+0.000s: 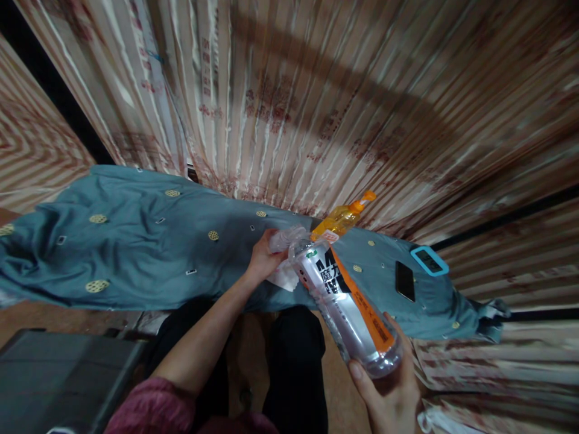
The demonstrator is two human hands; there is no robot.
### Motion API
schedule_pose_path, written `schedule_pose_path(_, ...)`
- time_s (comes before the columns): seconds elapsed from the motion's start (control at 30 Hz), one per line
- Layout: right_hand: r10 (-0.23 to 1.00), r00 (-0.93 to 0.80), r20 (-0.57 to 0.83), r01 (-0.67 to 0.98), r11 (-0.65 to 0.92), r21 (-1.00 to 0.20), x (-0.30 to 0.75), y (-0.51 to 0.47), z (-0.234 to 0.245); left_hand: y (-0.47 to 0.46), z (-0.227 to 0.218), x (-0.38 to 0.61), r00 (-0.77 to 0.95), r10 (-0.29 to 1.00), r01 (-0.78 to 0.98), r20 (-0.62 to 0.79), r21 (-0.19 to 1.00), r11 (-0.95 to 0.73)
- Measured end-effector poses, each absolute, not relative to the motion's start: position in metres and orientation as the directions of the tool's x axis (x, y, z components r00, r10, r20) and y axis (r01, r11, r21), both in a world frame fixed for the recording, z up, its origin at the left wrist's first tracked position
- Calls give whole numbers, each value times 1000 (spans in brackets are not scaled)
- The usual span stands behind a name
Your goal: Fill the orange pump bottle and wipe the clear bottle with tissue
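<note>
A large clear plastic bottle [348, 307] with a silver and orange label is held at a slant, its base toward me. My right hand [393, 386] is wrapped around its base, thumb on the near side. At the bottle's upper end, my left hand [265, 256] is closed on a crumpled-looking clear plastic piece [287, 239]; whether this is part of the bottle I cannot tell. A white paper-like sheet [284, 277] shows below the left hand. Just beyond the bottle stands a yellow pump bottle [337, 222] with an orange top.
A teal patterned cloth [136, 253] covers the long narrow surface ahead. On its right side lie a dark phone [404, 281] and a blue-framed digital clock [429, 261]. Pleated printed curtains [289, 108] rise behind. A dark grey box [67, 374] sits at lower left.
</note>
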State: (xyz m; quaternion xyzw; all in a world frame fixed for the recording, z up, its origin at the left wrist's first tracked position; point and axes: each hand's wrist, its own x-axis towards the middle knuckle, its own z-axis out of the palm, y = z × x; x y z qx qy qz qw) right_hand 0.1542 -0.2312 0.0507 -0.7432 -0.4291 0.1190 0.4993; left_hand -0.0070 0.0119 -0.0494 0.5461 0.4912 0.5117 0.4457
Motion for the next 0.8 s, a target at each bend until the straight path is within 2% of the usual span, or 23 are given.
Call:
schedule_pose_path(0.3,756,618,215,479,-145,-866,150,-231,53,10,-46,-9,12,991,87,131,988,-131)
schedule_pose_path(0.8,762,594,257,521,-121,-845,153,-231,51,9,-44,-9,4,991,108,135,985,-134)
